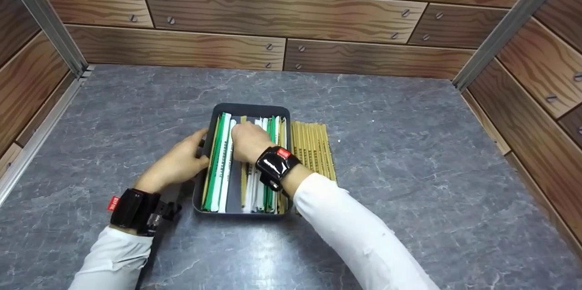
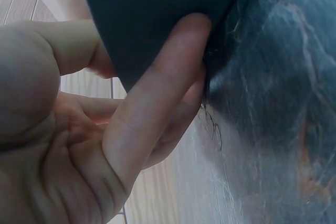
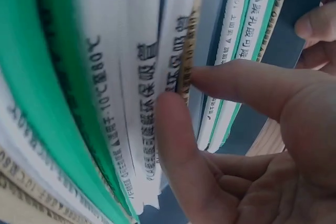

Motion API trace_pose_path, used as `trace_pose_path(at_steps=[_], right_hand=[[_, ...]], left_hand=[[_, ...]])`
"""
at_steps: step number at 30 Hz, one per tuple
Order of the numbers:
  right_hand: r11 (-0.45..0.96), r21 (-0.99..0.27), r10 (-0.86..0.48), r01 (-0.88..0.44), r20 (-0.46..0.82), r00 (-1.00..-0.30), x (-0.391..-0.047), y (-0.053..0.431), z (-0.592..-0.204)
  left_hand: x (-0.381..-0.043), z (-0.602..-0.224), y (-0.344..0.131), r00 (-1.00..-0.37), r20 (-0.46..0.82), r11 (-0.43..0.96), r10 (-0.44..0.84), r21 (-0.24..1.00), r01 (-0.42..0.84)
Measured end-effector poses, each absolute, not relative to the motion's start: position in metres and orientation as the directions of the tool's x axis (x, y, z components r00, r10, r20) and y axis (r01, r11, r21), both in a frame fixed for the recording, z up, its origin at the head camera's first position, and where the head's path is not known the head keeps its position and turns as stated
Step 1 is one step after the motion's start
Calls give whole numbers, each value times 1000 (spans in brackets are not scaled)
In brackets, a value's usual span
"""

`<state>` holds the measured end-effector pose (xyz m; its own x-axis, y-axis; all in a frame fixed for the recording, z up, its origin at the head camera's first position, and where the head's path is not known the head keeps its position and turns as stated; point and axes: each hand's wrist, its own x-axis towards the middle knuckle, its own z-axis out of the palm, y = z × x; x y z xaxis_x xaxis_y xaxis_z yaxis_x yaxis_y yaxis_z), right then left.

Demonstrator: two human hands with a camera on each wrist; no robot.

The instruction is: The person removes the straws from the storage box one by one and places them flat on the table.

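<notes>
A dark grey rectangular box [image 1: 252, 109] holds upright rows of paper-wrapped straws in green, white and brown. My left hand [image 1: 175, 162] grips the box's left wall; in the left wrist view its fingers [image 2: 152, 98] lie along the outer face and the thumb goes behind the wall's edge. Reaching into the middle of the box, my right hand [image 1: 250, 142] pinches wrapped straws between thumb and index finger. The right wrist view shows a brown straw [image 3: 187, 64] by the thumb and a white straw [image 3: 176, 35] by the index finger.
A row of brown wrapped straws [image 1: 313, 149] lies on the grey marbled table [image 1: 409, 167], right against the box's right side. Wood-patterned panels [image 1: 282, 8] close off the back and both sides, with metal posts [image 1: 509, 26] at the corners.
</notes>
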<state>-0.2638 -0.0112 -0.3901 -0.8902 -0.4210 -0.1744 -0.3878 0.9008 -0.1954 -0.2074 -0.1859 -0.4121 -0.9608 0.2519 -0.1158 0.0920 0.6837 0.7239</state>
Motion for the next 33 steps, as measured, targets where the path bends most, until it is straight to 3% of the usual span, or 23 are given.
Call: trace_pose_path(at_steps=[5, 12, 15, 25, 33], right_hand=[[900, -258, -399, -352, -162, -902, -274, -11, -396], [897, -331, -372, -293, -206, -905, -321, -8, -452], [888, -359, -382, -287, -229, -895, -327, -6, -455], [773, -615, -394, -153, -278, -876, -276, 15, -370], [402, -915, -434, -47, -145, -889, -268, 62, -342]], left_hand=[[-207, -412, -186, -961, -126, 671, 247, 737, 76], [-206, -411, -184, -960, -128, 674, 248, 735, 76], [-206, -412, -185, -961, -129, 675, 246, 734, 74], [-206, -411, -186, -960, -149, 685, 237, 727, 56], [-205, -410, -185, -960, -133, 695, 247, 715, 79]])
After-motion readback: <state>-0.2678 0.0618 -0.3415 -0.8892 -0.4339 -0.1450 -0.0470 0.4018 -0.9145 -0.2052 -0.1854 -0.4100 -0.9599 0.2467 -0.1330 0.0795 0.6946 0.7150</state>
